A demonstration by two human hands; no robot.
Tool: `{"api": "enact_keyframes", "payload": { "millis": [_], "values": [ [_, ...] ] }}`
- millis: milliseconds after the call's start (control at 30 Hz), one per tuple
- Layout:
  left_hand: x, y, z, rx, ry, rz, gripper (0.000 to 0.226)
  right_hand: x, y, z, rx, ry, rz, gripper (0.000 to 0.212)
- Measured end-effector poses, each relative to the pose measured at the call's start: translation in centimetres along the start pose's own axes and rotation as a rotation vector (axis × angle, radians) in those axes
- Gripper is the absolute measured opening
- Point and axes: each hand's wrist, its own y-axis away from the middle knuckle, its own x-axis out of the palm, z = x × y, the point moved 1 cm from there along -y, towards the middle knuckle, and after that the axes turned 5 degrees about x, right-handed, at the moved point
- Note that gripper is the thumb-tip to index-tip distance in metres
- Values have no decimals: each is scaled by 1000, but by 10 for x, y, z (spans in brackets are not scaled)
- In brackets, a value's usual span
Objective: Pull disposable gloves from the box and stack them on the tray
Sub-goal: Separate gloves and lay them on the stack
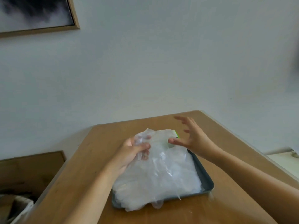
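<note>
The main risk is the film itself. The left hand [135,151] has its fingers and thumb curled round a crumpled clear glove [145,134], bunched up just over the far end of the tray [204,172]. If it is dropped like that, it would likely land as a wad instead of lying flat. The pile [161,177] already spills past the tray's near rim onto the counter [77,175], so one more loose sheet could slide off or drag its neighbours along, since thin plastic tends to cling. The right hand [192,139] holds nothing; its fingers are spread wide and it hovers just above and beside the box [176,133]. The box looks light, so an unsteadied pull might shift it.

The gloves are thin, translucent and glossy, wrinkled all over, with soft limp edges that take no fixed shape. The tray is dark grey and shallow, with rounded corners and a smooth low rim — it looks like metal, though I cannot be sure. The box is mostly veiled by film, showing only a pale top and a green corner. The counter is matt brown wood
</note>
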Motion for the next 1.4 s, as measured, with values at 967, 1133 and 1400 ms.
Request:
{"api": "enact_keyframes", "payload": {
  "millis": [967,1133,1400],
  "values": [
    [10,27,-18,79,342,232,43,-7,40,14,558,-924,444,66],
    [-7,33,-9,-30,396,143,66,21,28,30,374,-729,35,18],
    [-33,29,-13,-27,148,-205,7,14,36,39,13,-168,-55,18]
  ]
}}
